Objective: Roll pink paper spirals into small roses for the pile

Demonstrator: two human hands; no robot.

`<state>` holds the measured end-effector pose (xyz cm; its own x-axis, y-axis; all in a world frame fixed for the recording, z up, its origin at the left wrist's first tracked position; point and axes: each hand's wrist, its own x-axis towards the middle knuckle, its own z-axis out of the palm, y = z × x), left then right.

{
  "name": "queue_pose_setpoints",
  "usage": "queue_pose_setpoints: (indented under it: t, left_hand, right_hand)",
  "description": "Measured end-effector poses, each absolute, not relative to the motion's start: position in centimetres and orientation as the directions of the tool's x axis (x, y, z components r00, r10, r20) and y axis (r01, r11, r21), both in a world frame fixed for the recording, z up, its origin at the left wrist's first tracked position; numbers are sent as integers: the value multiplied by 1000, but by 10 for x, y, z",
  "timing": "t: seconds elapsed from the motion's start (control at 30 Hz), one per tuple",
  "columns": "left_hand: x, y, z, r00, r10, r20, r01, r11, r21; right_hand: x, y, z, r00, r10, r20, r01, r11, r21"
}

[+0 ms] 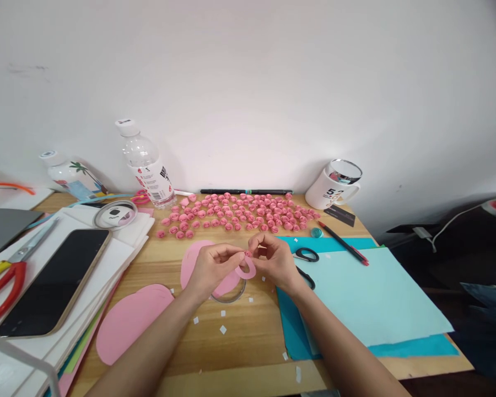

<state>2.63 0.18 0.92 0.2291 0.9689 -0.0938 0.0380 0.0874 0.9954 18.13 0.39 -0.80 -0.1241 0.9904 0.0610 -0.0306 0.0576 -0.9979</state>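
Observation:
My left hand [213,266] and my right hand [275,258] meet above the middle of the wooden desk [248,325]. Both pinch a pink paper spiral strip [246,268], whose tight coil sits between the fingertips while a loose loop hangs below. Just beyond the hands lie several small pink rolled paper roses [235,214] spread in rows. Under the hands are pink paper cut-outs [130,321] and a round clear lid [228,292].
Black scissors [306,256] lie on light blue paper sheets [367,298] to the right. A red pen [342,242], a white mug [334,186], a water bottle [146,164], a phone [58,278], red-handled scissors [4,281] and a tape roll [116,214] stand around.

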Motion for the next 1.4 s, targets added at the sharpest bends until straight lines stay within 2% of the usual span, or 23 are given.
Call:
queue_pose_setpoints:
  t: [0.37, 0.57, 0.77, 0.9, 1.03, 1.2, 1.4]
  left_hand:
    - [25, 2, 5, 261, 954, -150, 7, 154, 988]
    - [28, 3, 4, 196, 964, -177, -44, 189, 981]
    - [27, 7, 5, 6, 980, -197, -173, 195, 965]
    - [26, 7, 4, 14, 983, -183, -262, 180, 948]
    - [26, 6, 2, 10, 984, -177, -300, 172, 938]
    - [26, 8, 1, 2, 986, -169, -357, 159, 921]
    - [27, 6, 3, -15, 989, -145, -203, 139, 969]
  right_hand:
    - [179, 2, -9, -171, 979, 114, 19, 119, -993]
    - [179, 3, -10, -185, 974, 129, 39, 139, -990]
    - [177, 5, -12, -211, 976, 53, -76, 37, -996]
    - [174, 3, -15, -259, 964, 65, -154, 26, -988]
    - [174, 2, -16, -194, 981, 10, -124, -14, -992]
    - [178, 4, -10, -211, 978, 7, -172, -30, -985]
    - [180, 8, -8, 43, 999, 17, -221, 26, -975]
